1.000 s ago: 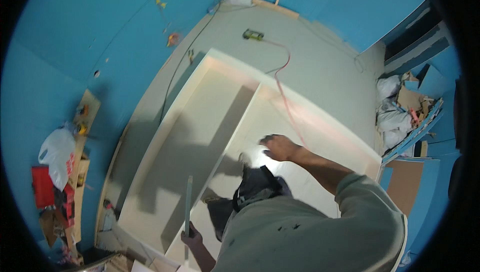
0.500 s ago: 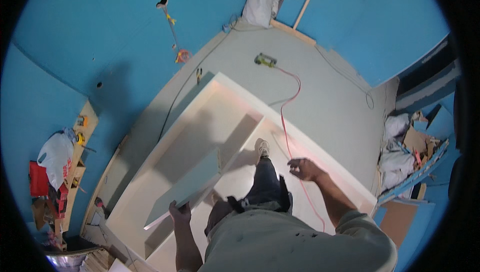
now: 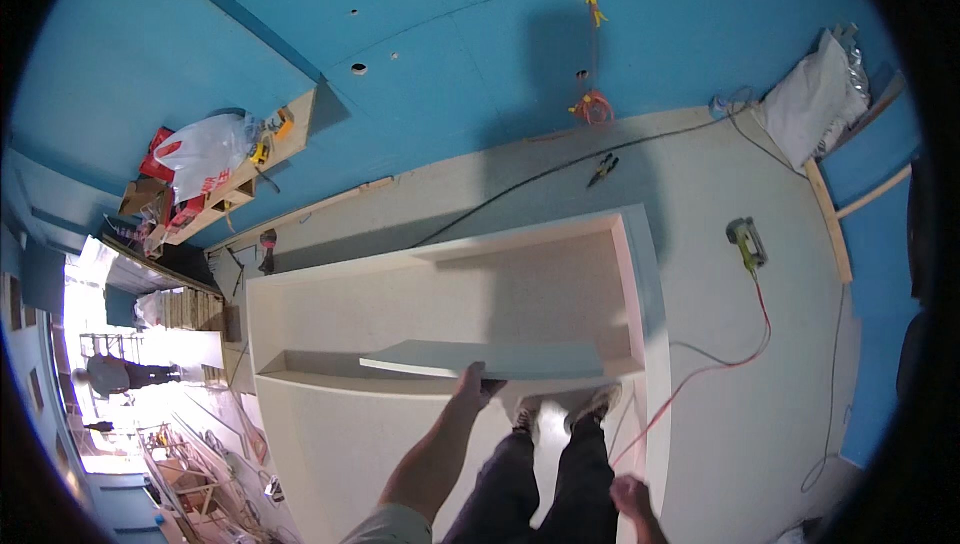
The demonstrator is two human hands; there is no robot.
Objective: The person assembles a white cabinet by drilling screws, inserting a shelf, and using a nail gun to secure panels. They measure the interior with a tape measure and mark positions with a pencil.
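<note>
My left hand [image 3: 474,387] grips a long white shelf board [image 3: 540,360] by its near edge. The board is tilted over a large white cabinet carcass [image 3: 654,304], which lies on the floor around my feet. A long divider [image 3: 340,381] runs through the carcass, just beside the board. Low at my right side, my right hand [image 3: 632,496] is closed, its fingers curled. A red hose [image 3: 680,396] passes close to that hand; whether the fingers hold it is hidden.
A green power tool [image 3: 746,242] on the hose lies right of the carcass. Pliers [image 3: 603,169] and a dark cable [image 3: 520,182] lie along the blue wall [image 3: 440,54]. A wooden ledge [image 3: 290,129] holds a plastic bag [image 3: 210,149]. Far left stands another person [image 3: 110,374].
The view has swung left, bringing in the bright doorway side. My feet now stand side by side. The board stays in my left hand, turned more crosswise; my right hand has dropped lower.
</note>
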